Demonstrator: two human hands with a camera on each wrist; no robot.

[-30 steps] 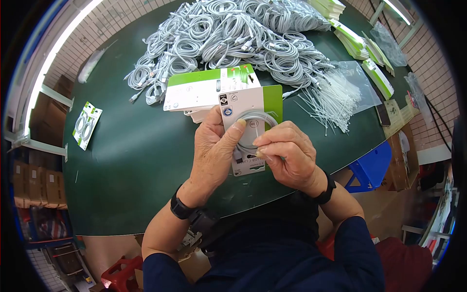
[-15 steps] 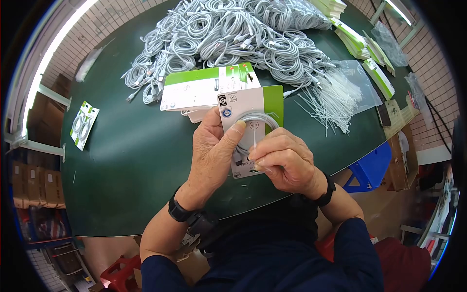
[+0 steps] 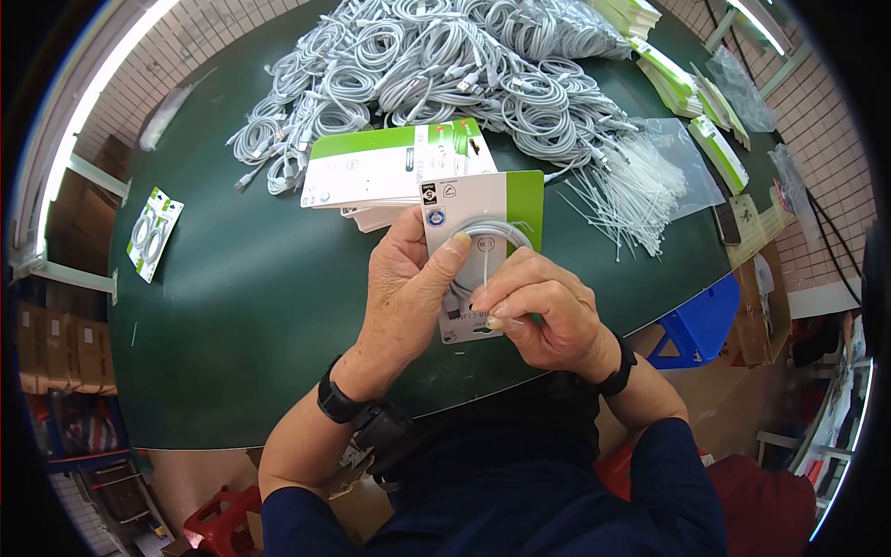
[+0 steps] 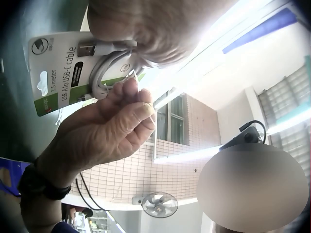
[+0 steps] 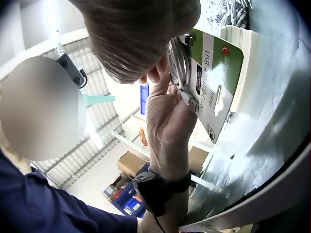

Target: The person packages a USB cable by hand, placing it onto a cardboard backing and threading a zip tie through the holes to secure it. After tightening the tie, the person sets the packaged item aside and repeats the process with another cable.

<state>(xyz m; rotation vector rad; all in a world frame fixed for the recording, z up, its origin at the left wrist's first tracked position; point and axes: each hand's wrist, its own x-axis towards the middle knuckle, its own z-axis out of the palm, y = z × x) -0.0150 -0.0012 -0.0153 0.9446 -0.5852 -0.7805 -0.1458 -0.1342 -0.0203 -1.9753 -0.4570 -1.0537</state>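
Observation:
In the head view my left hand (image 3: 404, 283) grips a white and green cardboard packing card (image 3: 524, 197), its thumb pressing a coiled grey USB cable (image 3: 494, 226) against the card's face. A thin white cable tie (image 3: 485, 267) crosses the coil near that thumb. My right hand (image 3: 549, 306) pinches the tie's lower end between thumb and fingers, just in front of the card. The left wrist view shows the card's print, "USB-A to USB-C cable" and "1.5 meter", and the cable's USB-A plug (image 4: 87, 49) beside the coil. Part of the coil is hidden behind the right fingers.
Behind the hands lies a stack of cards (image 3: 357, 172), then a big heap of coiled cables (image 3: 408, 70). Loose cable ties (image 3: 636, 195) spread at the right, with more card stacks (image 3: 719, 153) beyond. A card with a cable on it (image 3: 153, 234) lies at the left.
My right fingers have drawn slightly down and left, and more of the white tie shows between the hands. The left hand keeps its hold, with the card slightly lower.

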